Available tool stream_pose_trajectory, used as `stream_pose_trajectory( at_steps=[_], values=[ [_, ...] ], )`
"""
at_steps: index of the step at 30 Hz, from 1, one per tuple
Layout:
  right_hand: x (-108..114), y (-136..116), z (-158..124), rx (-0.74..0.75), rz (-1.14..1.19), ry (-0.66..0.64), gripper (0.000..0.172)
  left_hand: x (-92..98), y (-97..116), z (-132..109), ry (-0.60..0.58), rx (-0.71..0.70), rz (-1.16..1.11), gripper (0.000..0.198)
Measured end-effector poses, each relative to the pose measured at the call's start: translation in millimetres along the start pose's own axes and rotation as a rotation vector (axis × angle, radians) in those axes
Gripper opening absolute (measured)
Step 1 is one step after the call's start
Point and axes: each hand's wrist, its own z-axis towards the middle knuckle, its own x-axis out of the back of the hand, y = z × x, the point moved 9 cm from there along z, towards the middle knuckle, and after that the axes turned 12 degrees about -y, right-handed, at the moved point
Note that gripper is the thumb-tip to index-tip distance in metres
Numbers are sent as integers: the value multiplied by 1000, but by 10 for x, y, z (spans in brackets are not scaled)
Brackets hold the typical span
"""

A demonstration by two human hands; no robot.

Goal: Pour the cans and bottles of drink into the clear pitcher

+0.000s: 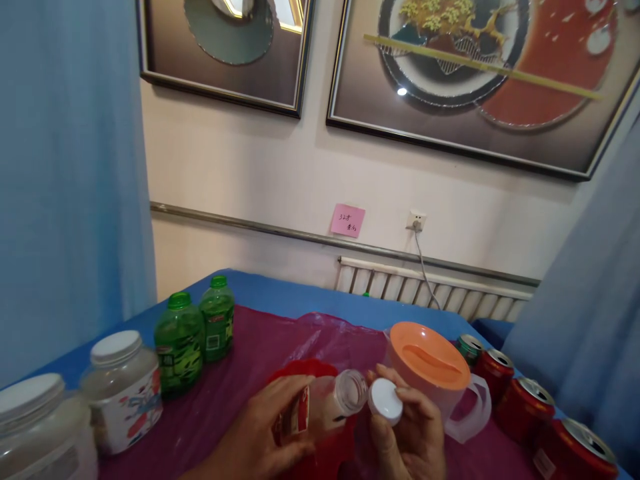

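My left hand [267, 420] is wrapped round a clear bottle [325, 407] with a red label, tilted so its open mouth points up and to the right. Between the fingers of my right hand [413, 433] is a white cap [386, 400], close beside the mouth of the bottle and off it. Below the bottle, partly hidden by my hands, lies a red basin or dish [305, 368]. A clear pitcher [437, 400] with an orange lid [423, 353] stands just behind my right hand.
Two white-lidded jars [123, 393] and two green bottles [180, 347] line the left side. Several drink cans [525, 410] stand along the right edge. A purple sheet [260, 333] covers part of the blue table [280, 292]. Curtains [70, 167] hang at both sides; a radiator [390, 281] is behind.
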Motion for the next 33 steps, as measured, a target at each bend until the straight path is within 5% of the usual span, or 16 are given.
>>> stream_pose_trajectory(
  at_steps=[4,13,22,33],
  values=[
    [-5,-14,-17,-38,54,20,34,-13,-46,-20,23,-18,46,71],
    [-198,-134,-64,125,21,-67,28,-47,93,-23,-19,-90,74,68],
    [-176,-136,-110,104,-115,-40,42,-52,83,-27,-27,-98,58,73],
    [-123,-111,-116,113,-137,-22,39,-78,75,-24,-54,-93,50,75]
  ],
)
